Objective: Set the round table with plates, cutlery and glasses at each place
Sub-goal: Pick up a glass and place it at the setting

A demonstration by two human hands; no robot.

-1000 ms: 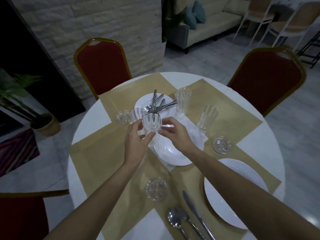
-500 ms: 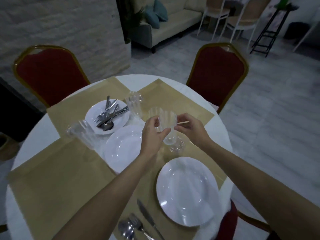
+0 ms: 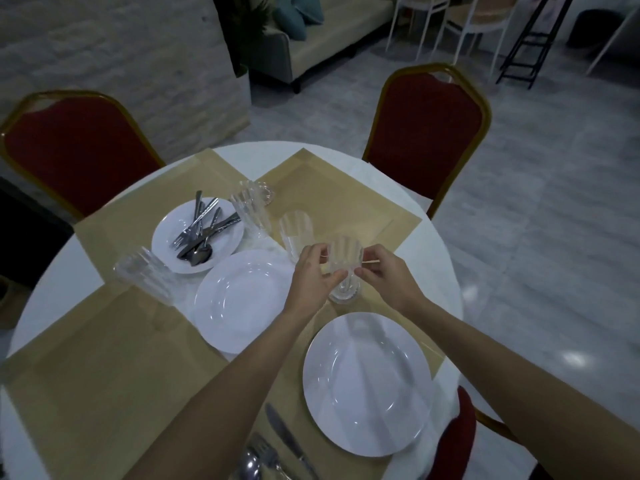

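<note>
White cloth covers the round table, with three red gold-framed chairs round its edge and four tan placemats meeting at the middle. There are three white plates: one large plate at the near right edge, another at the middle, and a smaller plate towards the far left heaped with steel cutlery. A knife, fork and spoon lie at the near edge. Of four ribbed clear glasses, the left hand and right hand pinch one glass between curled fingertips, over one of two glass coasters.
</note>
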